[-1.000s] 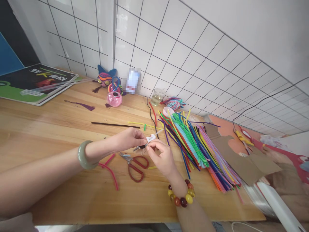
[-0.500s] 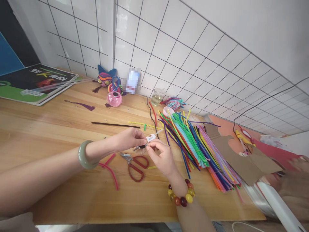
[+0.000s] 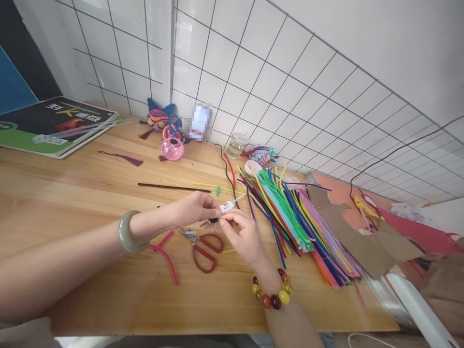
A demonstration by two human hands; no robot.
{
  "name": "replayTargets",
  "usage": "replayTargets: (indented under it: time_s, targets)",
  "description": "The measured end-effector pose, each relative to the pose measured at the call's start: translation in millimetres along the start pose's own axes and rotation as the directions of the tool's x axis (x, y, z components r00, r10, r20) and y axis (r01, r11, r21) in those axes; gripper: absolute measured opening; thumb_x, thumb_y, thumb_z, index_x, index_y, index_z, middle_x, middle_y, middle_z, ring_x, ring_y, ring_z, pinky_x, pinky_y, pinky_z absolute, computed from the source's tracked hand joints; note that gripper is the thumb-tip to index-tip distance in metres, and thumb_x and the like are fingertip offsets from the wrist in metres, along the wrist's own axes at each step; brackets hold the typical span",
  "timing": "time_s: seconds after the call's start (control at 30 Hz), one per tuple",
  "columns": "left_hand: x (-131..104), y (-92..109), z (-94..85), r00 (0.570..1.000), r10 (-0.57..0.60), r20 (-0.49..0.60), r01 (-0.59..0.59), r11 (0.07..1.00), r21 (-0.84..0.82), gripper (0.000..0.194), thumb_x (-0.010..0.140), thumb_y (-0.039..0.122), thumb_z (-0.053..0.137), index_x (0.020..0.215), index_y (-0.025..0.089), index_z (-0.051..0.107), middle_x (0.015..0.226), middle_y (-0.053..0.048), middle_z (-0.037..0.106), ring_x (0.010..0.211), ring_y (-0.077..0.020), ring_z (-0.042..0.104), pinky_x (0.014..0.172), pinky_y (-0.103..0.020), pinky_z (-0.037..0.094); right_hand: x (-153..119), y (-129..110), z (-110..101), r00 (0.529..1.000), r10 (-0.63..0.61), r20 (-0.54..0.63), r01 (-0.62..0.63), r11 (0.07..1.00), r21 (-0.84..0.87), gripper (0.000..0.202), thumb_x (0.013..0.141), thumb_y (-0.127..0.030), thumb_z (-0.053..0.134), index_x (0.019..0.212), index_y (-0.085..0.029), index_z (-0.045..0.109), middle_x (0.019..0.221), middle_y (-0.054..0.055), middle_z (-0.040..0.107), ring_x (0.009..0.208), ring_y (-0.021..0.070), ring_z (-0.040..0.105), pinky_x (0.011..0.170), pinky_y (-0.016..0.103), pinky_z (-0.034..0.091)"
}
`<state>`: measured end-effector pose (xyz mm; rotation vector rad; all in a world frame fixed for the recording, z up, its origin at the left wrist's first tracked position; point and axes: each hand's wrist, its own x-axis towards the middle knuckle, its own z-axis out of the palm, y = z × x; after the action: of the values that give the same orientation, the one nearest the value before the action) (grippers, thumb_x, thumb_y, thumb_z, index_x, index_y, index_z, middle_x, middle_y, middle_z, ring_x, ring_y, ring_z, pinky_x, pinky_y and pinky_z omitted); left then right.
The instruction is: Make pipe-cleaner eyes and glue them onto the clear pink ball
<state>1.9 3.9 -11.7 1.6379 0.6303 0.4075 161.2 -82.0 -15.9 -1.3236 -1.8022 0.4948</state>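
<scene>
Left hand (image 3: 197, 210) and right hand (image 3: 242, 234) pinching dark piece (image 3: 213, 220), partly hidden, details unclear

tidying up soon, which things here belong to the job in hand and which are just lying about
Likely job: small black and silver item at left hand and right hand; small white tag; probably red-handled metal scissors.

Apparently lying about: black and green printed magazine; purple thread tassel; clear glass jar.

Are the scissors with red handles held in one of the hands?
No, the scissors lie on the wooden table, and neither the left hand nor right hand holds them.
</scene>
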Motion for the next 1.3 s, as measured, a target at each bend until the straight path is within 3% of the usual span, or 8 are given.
replayTargets:
  time_s: [0.5, 0.9, 1.3]
  targets:
    - [-0.1, -0.5, -0.6, 1.0, 0.018, 0.01, -0.018, 1.0, 0.003, 0.026, 0.076, 0.038, 0.058, 0.073, 0.013, 0.062, 0.057, 0.004, 0.048, 0.05, -0.0059, 0.033, 0.047, -0.019, 0.025, -0.3, 0.1, -0.7, 1.0, -0.016, 0.014, 0.016, 1.0, -0.02, 0.013, 0.081, -0.015, 0.052, 0.071, -0.018, 0.059, 0.075, 0.004, 0.061, 0.073, 0.0166, 0.057, 0.069, 0.029, 0.045]
    - [0.3, -1.7, -0.8, 0.999, 0.039, -0.015, -0.037, 0.996, 0.077, 0.024, 0.076, 0.037, 0.057, 0.074, 0.013, 0.063, 0.057, 0.005, 0.047, 0.05, -0.0062, 0.032, 0.048, -0.019, 0.027, -2.5, 2.6, 0.4, 0.999, -0.032, 0.025, 0.033, 0.999, -0.032, 0.013, 0.082, -0.013, 0.051, 0.072, -0.018, 0.058, 0.074, 0.003, 0.059, 0.068, 0.0149, 0.054, 0.063, 0.028, 0.043]
    - [0.4, -1.1, 0.2, 0.999, 0.025, 0.021, -0.026, 1.0, 0.018, 0.024, 0.077, 0.036, 0.056, 0.072, 0.013, 0.062, 0.057, 0.004, 0.05, 0.049, -0.0062, 0.034, 0.048, -0.019, 0.027, -0.8, 2.8, 0.1, 0.999, -0.036, 0.035, 0.037, 0.999, -0.036, 0.012, 0.081, -0.013, 0.052, 0.072, -0.018, 0.058, 0.074, 0.004, 0.059, 0.068, 0.015, 0.054, 0.064, 0.028, 0.043]
